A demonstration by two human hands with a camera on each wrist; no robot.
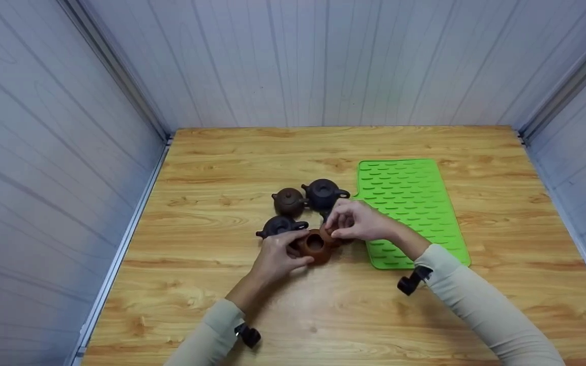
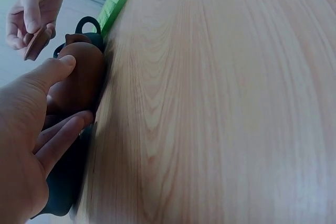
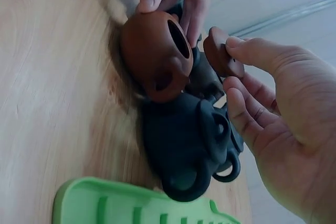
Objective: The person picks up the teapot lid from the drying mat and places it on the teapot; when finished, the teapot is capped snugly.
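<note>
A reddish-brown clay teapot (image 1: 318, 257) stands on the table with its round mouth uncovered. My left hand (image 1: 275, 256) grips it from the left, thumb on the near side and fingers around the far side. In the right wrist view the dark opening of the teapot (image 3: 149, 51) faces my right hand (image 3: 294, 108). That hand pinches a matching round lid (image 3: 222, 53) between thumb and fingers, held apart from the mouth. A dark teapot (image 3: 173, 135) sits right beside the reddish-brown one, partly hidden under my right hand in the head view.
Behind my hands stand a black teapot (image 1: 322, 192) and a small brown lidded teapot (image 1: 289, 202). Another dark teapot (image 1: 277, 224) is close beyond my left hand. A green ribbed mat (image 1: 409, 203) lies to the right on the wooden table (image 1: 211, 203), partly under my right forearm.
</note>
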